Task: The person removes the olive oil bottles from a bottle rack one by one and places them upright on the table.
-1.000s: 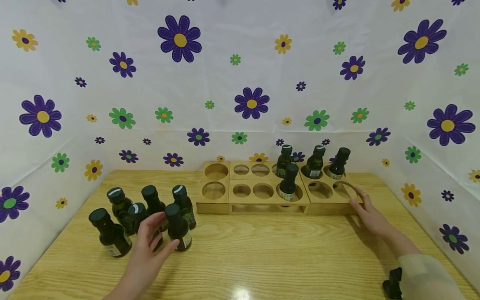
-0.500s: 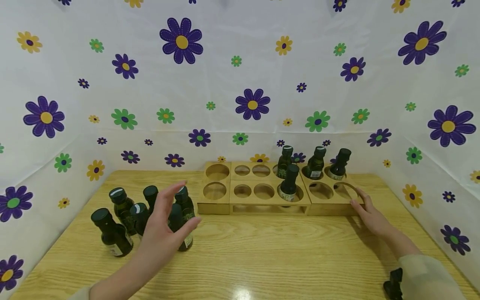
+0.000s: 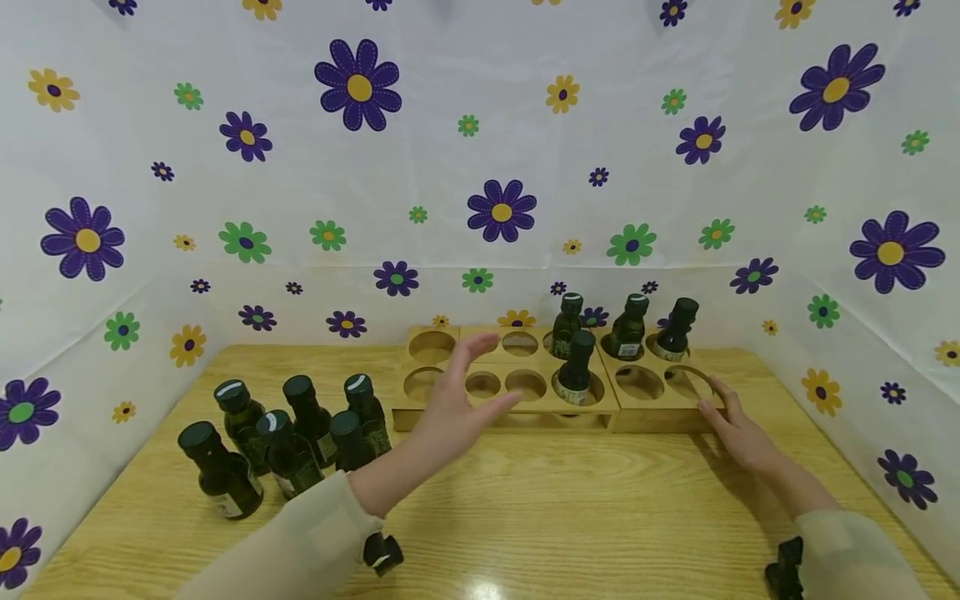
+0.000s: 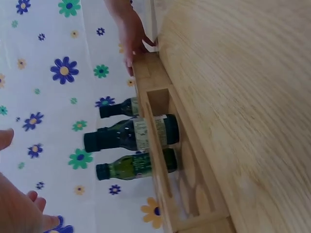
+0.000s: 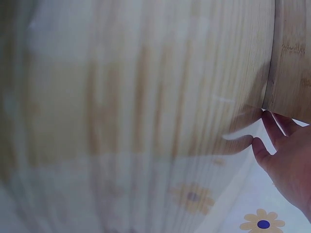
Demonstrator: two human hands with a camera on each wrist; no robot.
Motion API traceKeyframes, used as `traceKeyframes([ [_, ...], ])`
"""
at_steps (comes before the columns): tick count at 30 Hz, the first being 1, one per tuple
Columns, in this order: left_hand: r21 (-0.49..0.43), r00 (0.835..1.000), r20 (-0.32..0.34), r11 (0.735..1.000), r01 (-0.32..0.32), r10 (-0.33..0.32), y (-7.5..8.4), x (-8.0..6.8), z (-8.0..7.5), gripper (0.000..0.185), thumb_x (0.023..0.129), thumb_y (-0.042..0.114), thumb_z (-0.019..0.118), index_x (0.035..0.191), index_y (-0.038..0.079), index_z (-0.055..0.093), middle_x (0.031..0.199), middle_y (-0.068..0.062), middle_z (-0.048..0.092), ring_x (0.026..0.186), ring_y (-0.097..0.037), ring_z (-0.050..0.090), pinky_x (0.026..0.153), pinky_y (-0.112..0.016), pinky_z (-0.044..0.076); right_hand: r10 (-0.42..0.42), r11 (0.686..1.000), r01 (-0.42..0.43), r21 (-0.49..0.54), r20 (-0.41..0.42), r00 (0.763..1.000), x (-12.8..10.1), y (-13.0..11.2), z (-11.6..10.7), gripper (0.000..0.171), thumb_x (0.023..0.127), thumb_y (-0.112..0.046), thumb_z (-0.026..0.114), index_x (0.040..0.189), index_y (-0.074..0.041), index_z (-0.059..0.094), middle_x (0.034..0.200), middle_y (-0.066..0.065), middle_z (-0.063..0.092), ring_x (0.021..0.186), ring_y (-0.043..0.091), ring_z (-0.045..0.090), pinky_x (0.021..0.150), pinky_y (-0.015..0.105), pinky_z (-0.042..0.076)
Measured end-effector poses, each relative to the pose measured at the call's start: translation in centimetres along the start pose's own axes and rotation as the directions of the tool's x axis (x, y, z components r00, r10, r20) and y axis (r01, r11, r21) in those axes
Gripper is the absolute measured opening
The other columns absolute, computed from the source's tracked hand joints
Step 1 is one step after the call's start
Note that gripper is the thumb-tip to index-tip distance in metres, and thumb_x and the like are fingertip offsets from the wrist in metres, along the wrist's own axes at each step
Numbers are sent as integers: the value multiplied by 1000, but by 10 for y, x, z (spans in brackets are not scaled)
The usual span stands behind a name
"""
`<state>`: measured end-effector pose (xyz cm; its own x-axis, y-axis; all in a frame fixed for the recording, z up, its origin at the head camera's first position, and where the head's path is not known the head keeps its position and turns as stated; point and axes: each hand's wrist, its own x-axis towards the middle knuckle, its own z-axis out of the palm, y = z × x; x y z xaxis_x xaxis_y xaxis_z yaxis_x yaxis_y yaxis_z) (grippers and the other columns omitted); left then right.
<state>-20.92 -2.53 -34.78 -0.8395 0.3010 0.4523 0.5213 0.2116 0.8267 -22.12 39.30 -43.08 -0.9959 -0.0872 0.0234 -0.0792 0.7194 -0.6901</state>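
Observation:
A wooden rack [image 3: 536,410] with round holes stands at the back of the table. Several dark green bottles stand in its right half, one in the front row [image 3: 576,367] and three behind [image 3: 628,327]. My left hand [image 3: 459,398] hovers open and empty over the rack's left front holes. My right hand [image 3: 731,421] rests with straight fingers against the rack's right end. Several loose bottles [image 3: 300,433] stand grouped on the table at the left. The left wrist view shows the rack [image 4: 156,145] from its front with bottles [image 4: 131,135] inside. The right wrist view shows my right hand [image 5: 286,158] at the rack's corner [image 5: 291,58].
The wooden table [image 3: 570,508] is walled on three sides by a white cloth [image 3: 480,125] printed with flowers. A small black device sits at each wrist [image 3: 381,552].
My left hand has left the loose bottles and moved up and to the right, empty, to a spot over the rack's left holes. The right hand has stayed at the rack's end.

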Motion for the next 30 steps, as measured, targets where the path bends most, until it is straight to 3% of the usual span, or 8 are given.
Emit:
traceKeyframes([
  [6,-41,996,76,998,45,-42,-27,33,31,71,88,20,75,145,20,33,146,1,42,136,-20,36,110,-52,26,-6,1000,6,16,1,1000,0,-1,0,67,108,-35,25,150,5,-7,146,45,6,125,65,25,96,74,23],
  [14,-54,990,105,993,102,-96,-59,66,57,73,87,21,76,146,18,33,145,-4,42,132,-24,40,107,-51,34,-1,1000,1,13,5,1000,1,-2,-2,68,108,-36,26,151,4,-7,143,47,10,124,64,27,95,74,24],
  [19,-74,987,126,991,113,-103,-71,76,72,72,87,18,76,145,12,35,142,-10,45,132,-28,41,106,-51,35,0,1000,-1,21,12,1000,1,-1,-2,68,108,-37,26,151,3,-8,148,42,6,125,63,26,95,74,24],
  [25,-97,977,155,981,165,-149,-80,79,87,73,86,15,76,146,15,34,141,-11,46,132,-30,42,103,-48,40,-3,1000,2,14,14,1000,0,-1,-2,68,108,-37,26,151,3,-8,147,43,6,125,64,24,94,75,24],
  [30,-64,969,175,981,185,-171,-82,80,94,71,87,16,75,146,17,34,140,-11,48,132,-27,43,105,-45,39,-3,1000,3,15,14,1000,0,0,-1,68,108,-36,26,151,3,-7,147,42,6,125,63,26,95,74,24],
])
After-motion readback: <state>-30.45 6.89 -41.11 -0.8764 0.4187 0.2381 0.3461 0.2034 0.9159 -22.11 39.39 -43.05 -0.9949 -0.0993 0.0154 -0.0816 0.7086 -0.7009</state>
